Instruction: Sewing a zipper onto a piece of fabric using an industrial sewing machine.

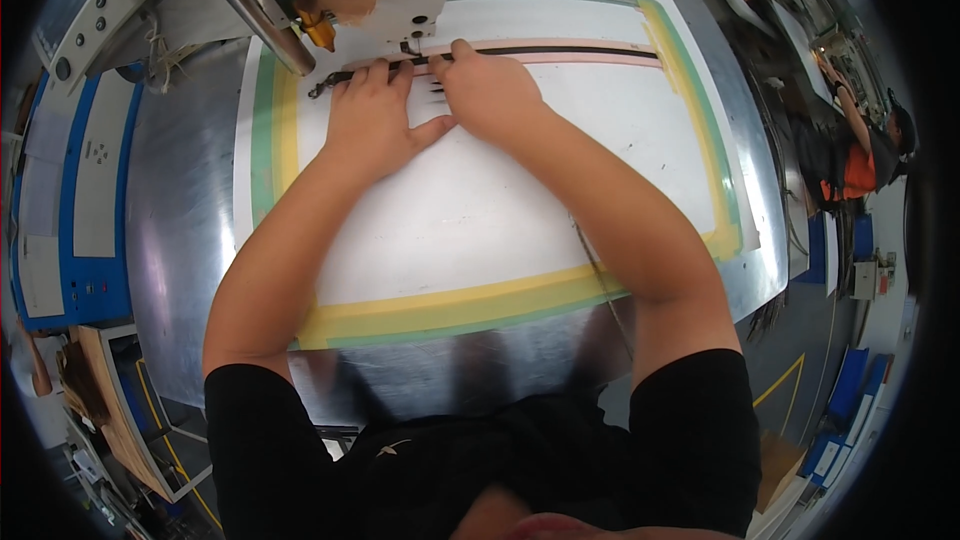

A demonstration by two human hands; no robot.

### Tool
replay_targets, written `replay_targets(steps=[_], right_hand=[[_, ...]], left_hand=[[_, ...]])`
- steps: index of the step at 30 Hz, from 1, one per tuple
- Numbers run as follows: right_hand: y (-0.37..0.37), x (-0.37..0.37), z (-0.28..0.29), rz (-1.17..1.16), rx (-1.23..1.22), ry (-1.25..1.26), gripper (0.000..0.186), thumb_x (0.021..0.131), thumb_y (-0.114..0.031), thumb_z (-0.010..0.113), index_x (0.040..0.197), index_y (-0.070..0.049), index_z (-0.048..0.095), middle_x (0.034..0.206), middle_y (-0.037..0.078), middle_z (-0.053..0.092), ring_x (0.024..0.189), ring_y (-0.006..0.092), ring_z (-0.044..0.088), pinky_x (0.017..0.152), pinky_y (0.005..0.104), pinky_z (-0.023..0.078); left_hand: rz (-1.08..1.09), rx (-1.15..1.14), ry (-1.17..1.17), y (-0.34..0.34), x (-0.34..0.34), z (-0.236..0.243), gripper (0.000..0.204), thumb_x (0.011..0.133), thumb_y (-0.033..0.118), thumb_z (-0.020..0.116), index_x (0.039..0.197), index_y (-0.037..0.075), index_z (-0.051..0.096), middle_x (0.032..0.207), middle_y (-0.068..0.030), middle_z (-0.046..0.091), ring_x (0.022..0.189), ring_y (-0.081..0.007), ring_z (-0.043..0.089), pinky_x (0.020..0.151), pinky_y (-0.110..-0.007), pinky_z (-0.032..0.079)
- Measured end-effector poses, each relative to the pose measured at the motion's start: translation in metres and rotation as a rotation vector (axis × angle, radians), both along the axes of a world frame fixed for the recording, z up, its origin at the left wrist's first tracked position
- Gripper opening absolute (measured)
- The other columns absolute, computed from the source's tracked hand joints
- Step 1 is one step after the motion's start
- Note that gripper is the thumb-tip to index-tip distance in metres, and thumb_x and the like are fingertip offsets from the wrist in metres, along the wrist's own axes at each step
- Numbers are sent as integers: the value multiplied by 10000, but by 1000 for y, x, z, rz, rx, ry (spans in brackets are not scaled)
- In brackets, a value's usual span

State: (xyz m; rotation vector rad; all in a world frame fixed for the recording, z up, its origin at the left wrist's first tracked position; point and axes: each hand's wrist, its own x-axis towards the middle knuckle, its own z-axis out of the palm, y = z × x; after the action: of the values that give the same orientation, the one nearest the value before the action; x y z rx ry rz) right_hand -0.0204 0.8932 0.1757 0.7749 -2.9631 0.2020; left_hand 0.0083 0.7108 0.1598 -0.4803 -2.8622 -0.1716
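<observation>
A long, narrow black strip (580,50) lies across the far part of a white board (440,230), between pink bands. At its left end is a small dark, metallic-looking piece (317,91). My left hand (372,115) rests its fingertips on the strip near that end, thumb stretched out toward the right hand. Beside it, my right hand (490,95) has its fingers curled down on the strip, one finger pointing along it. Several short dark marks (437,90) show under the right hand; what they are I cannot make out. The machine head (420,25) reaches close above both hands.
Yellow tape (450,312) and green tape edge the board on a shiny metal table (180,200). A metal tube (265,15) with a brass-coloured nozzle (318,32) hangs near my left hand. A blue-and-white cabinet (95,170) stands left; another person (860,160) works at right.
</observation>
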Motion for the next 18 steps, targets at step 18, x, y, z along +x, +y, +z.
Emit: replay_targets(steps=[18], right_hand=[[48,5,9,-141,29,8,474,975,-67,519,1427,-136,643,1248,138,649,1054,341,724,878,467,603]], left_hand=[[-29,47,37,8,4,5,817,874,584,756,1443,18,600,1393,-227,575,1305,-426,532,1121,-505,433]])
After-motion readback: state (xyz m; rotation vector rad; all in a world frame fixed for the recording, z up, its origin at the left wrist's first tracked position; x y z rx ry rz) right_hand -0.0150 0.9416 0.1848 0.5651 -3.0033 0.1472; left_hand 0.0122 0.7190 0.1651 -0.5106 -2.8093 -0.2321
